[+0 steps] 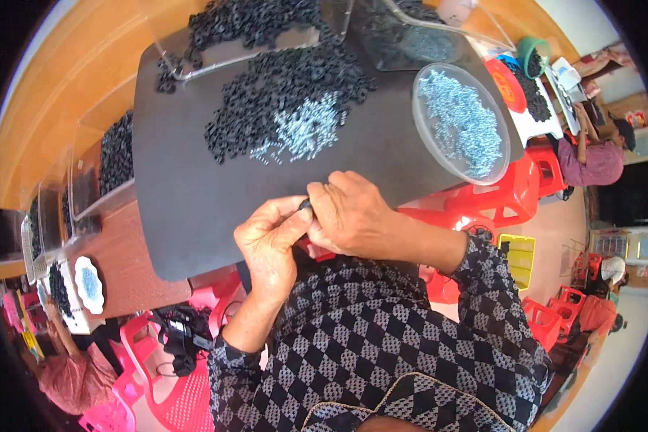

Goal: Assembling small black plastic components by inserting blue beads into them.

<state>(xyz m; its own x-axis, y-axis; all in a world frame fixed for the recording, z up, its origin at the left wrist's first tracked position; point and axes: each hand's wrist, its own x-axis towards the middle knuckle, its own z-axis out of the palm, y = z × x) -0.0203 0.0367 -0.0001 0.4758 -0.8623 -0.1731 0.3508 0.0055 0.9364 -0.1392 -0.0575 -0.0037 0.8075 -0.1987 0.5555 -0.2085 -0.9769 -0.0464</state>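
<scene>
You have one small black plastic part [306, 204] in work, held in front of your chest over the near edge of the dark mat [187, 180]. Your left hand [265, 234] pinches it between thumb and forefinger, and your right hand [349, 216] meets it there, fingers bent and pressed close on its other side. Your fingertips hide most of the part, so whether it holds a metal piece cannot be told.

Much seems left: a broad heap of black parts [255, 108] spreads beyond your hands, with a loose pile of silver metal pins [306, 129] at its near side. No sorted stack of finished pieces can be made out, so how many are done is unclear.

To the right, a round clear dish [426, 140] holds more pins. At the far side, a clear plastic bin [248, 59] of black parts borders the heap, its raised lip limiting reach there. Red plastic stools [515, 191] and a yellow crate [517, 259] stand to your right; a co-worker in purple [594, 164] sits beyond.
</scene>
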